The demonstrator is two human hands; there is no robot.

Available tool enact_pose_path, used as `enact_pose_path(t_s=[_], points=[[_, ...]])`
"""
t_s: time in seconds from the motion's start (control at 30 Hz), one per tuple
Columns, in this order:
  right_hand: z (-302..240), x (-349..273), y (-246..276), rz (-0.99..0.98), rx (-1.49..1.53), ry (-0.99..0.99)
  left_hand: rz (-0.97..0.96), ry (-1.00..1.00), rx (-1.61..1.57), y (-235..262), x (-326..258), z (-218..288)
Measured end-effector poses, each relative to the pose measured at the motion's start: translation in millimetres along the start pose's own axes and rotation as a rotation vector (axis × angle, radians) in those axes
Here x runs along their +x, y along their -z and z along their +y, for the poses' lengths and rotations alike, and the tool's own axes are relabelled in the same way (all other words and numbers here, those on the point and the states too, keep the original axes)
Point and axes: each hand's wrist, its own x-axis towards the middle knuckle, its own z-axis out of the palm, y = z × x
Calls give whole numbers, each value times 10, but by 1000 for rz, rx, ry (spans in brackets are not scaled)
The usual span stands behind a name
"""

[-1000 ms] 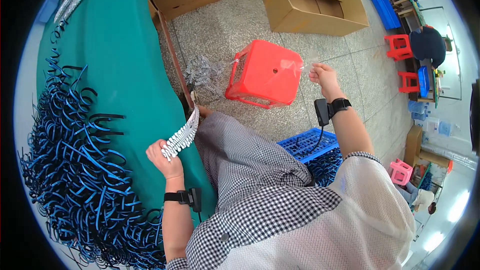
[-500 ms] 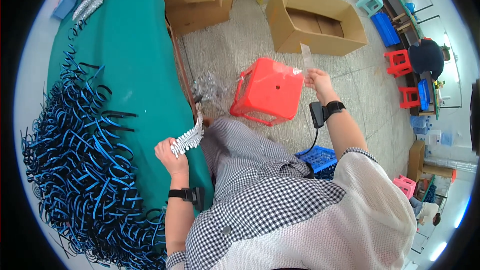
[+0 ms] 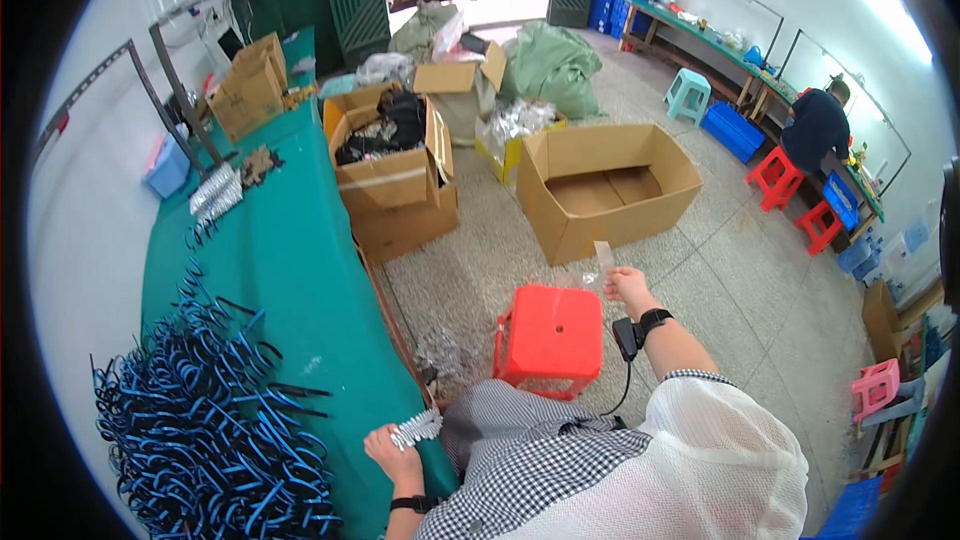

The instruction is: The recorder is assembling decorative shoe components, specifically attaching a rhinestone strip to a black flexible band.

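Note:
My left hand (image 3: 393, 455) is closed around one end of a bundle of small white, ribbed-looking pieces (image 3: 420, 427). It is at the near edge of the green-covered table (image 3: 300, 300), by my lap. Out to the right, my right hand (image 3: 628, 286) pinches a thin, clear plastic strip (image 3: 603, 256), whose upper end stands up from the fingers. Just left of and below that hand is a red plastic stool (image 3: 550, 325). A large heap of curled black and blue strips (image 3: 220, 440) covers the table's near left part.
Past the stool, an open cardboard box (image 3: 600, 225) sits on the floor. Another box (image 3: 390, 175) with dark items stands beside the table. Large green sacks (image 3: 550, 70) lie near the doorway. A person (image 3: 818, 125) sits at the right-hand bench. Silvery wrapped bundles (image 3: 216, 192) lie farther along the table.
My view has tilted up, bringing the doorway and far room into sight, so both hands appear lower. The left hand still grips the white bundle and the right still holds the clear strip.

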Motion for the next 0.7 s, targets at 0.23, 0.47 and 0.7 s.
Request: enact_pose_path(t_s=[0.23,0.47,0.7], points=[[-26,119,-39,39,49,-37,45,-9,71,-45,-15,-36],[-147,59,-126,14,35,-20,41,-6,78,-59,-18,-27],[-77,150,-69,55,75,-23,41,-7,99,-55,0,-24]])
